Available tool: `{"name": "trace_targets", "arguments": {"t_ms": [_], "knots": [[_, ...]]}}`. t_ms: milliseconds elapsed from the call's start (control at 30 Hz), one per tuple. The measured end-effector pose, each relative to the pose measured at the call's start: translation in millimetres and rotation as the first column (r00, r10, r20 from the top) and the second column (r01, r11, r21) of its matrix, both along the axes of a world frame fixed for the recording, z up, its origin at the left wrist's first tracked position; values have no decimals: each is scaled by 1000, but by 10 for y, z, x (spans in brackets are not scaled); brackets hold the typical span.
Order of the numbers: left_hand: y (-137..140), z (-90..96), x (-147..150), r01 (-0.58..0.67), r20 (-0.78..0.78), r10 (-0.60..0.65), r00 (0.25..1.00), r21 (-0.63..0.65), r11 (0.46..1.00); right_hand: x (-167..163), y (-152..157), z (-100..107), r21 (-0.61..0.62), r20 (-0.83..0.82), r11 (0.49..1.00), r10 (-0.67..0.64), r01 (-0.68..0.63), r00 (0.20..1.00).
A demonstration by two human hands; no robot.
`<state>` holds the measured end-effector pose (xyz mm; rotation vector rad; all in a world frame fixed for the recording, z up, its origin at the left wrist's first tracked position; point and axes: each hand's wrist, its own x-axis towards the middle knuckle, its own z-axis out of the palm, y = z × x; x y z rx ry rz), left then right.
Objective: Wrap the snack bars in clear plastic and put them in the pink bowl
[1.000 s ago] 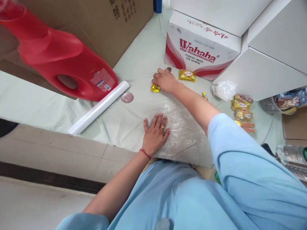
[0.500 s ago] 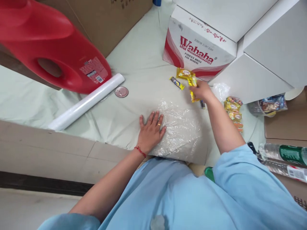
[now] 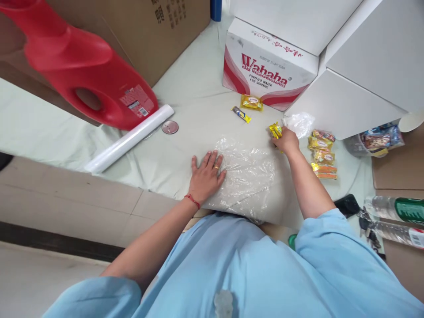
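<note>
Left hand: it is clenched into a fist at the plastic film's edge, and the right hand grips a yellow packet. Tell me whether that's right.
Not quite: the left hand is not clenched. The head view shows it spread open, palm down, at the plastic film's edge. The right hand does grip a yellow packet.

Red plastic jug (image 3: 111, 77), upper left; white Wahaha carton (image 3: 265, 66) with curved red bands, upper right; yellow snack packet (image 3: 275, 129), right of centre; light-blue shirt (image 3: 255, 265), bottom.
</note>
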<state>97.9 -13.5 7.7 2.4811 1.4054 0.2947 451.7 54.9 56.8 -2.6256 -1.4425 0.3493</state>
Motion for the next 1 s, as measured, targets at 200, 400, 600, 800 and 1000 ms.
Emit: {"name": "trace_targets", "arguments": {"t_ms": [200,400,600,800,1000], "knots": [[9,-10,-4,-1,-22,1,1000,6,1000,-509,-437,343,80,-472,909,396,-409,788],[25,-21,-6,2,-39,-1,999,14,1000,-1240,-686,241,-173,-537,581,621,-795,571],[17,-45,5,-4,-28,4,1000,24,1000,-1113,-766,120,-128,-337,694,642,-709,689],[18,-40,-1,-12,-20,12,1000,12,1000,-1077,-785,210,-113,-261,747,614,-655,745],[10,-36,4,-7,-26,8,1000,20,1000,-1313,-739,212,-163,-309,644,686,-747,659]]}}
